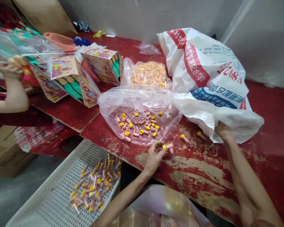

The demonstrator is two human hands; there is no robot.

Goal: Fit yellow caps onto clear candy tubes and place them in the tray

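My left hand [155,156] is closed over the table edge, pinching a small clear tube [172,155] together with a yellow cap [164,147] and a pink-and-white piece. My right hand [221,128] reaches into the mouth of a white printed sack [198,116]; its fingers are hidden by the plastic. Between the hands, a yellow-capped tube [185,138] lies on the table, and another yellow-capped tube [201,135] lies by the sack. In front of my left hand, an open clear bag [109,110] holds loose yellow caps and small pink-and-white pieces.
A clear bag of yellow caps [151,74] lies behind. Below the table edge, a white perforated crate [52,183] holds many filled tubes. Printed display boxes [101,63] stand at the left, where another person's arm [11,91] is at work. The red table [269,132] is worn.
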